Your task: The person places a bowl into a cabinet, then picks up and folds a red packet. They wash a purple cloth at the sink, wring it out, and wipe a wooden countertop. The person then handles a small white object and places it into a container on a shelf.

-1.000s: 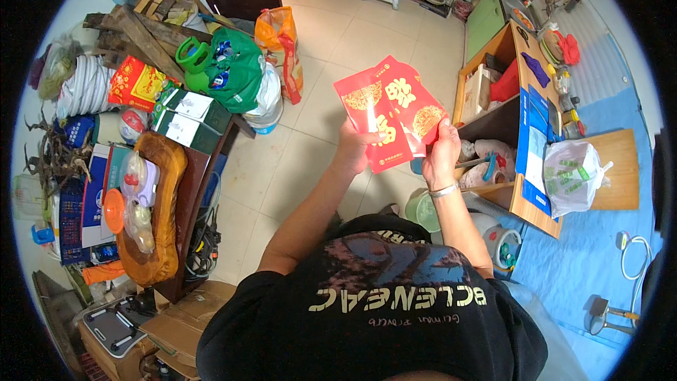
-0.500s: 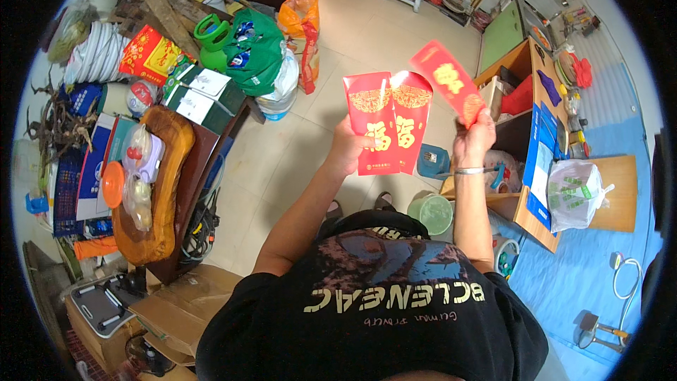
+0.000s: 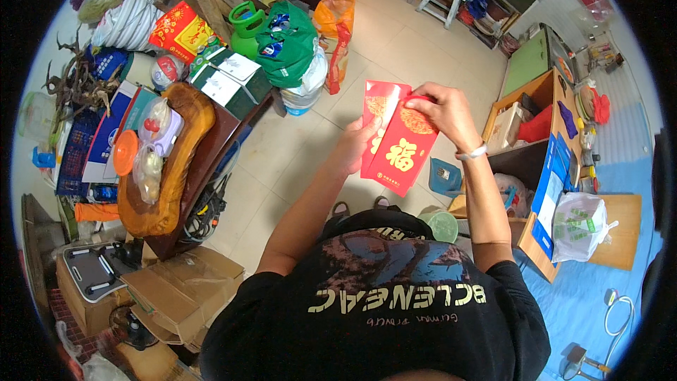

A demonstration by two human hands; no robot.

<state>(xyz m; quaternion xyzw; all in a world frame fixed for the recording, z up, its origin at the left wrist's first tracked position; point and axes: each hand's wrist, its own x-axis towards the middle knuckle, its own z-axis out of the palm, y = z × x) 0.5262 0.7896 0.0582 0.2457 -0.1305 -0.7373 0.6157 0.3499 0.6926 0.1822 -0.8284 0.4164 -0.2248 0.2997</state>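
Red paper envelopes with gold patterns are held up in front of my chest. My left hand (image 3: 358, 144) grips the left edge of the rear red envelope (image 3: 386, 92), its thumb lying across the face. In front of that one, a tilted red envelope (image 3: 409, 140) overlaps it, showing a gold character and a round gold pattern. My right hand (image 3: 446, 114) pinches the upper end of this front envelope, with the thumb on its face. How many envelopes lie behind is hidden. A pale bracelet (image 3: 471, 152) circles my right wrist.
To the left, a wooden slab (image 3: 194, 127) on a dark table bears plastic tubs. Green (image 3: 289, 49) and orange bags (image 3: 334, 17) stand beyond. An open cardboard box (image 3: 187, 279) lies lower left. At right are a wooden desk (image 3: 532, 243), a white plastic bag (image 3: 580, 226) and a green bucket (image 3: 442, 226).
My right hand has swung left, bringing its envelope down over those in my left hand. The envelopes now overlap as one tilted bundle. The room has shifted rightward in view.
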